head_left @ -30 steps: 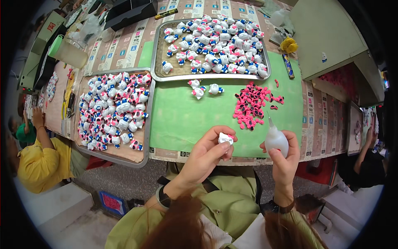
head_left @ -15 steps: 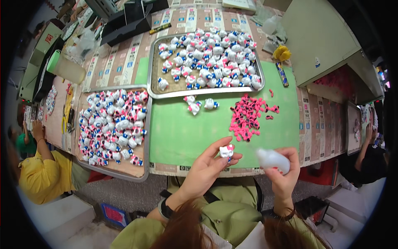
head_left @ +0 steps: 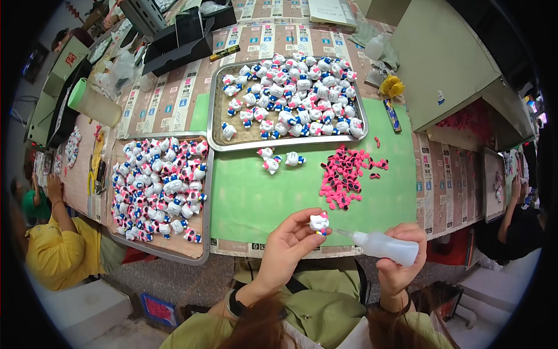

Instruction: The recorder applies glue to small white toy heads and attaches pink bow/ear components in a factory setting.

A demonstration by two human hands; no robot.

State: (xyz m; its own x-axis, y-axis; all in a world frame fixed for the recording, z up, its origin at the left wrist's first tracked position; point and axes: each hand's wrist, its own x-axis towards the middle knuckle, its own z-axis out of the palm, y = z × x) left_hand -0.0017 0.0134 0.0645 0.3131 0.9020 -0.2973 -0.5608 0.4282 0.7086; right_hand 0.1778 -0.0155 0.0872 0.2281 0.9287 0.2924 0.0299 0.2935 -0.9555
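A small white cat figurine [head_left: 319,223] with a pink bow and blue body is pinched in the fingertips of my left hand [head_left: 285,244]. My right hand [head_left: 405,259] is wrapped round a translucent squeeze bottle [head_left: 386,246], tilted on its side. Its thin nozzle points left and reaches the figurine's body; whether the tip touches is too small to tell. Beyond my hands, pink-and-black sunglasses-like pieces [head_left: 343,177] lie in a pile on the green mat [head_left: 256,203]. A few loose cat figurines [head_left: 271,164] lie on the mat to the left of that pile.
A metal tray [head_left: 290,141] of figurines stands at the back, another tray [head_left: 204,232] of figurines at the left. A grey cabinet [head_left: 447,64] stands at the right. A tube [head_left: 392,116] and a yellow flower-like item [head_left: 392,86] lie near it. Another person in yellow [head_left: 55,250] sits at left.
The squeeze bottle has tipped further onto its side, and its nozzle has come to the figurine. In my left hand the figurine now stands more upright. The view has shifted slightly.
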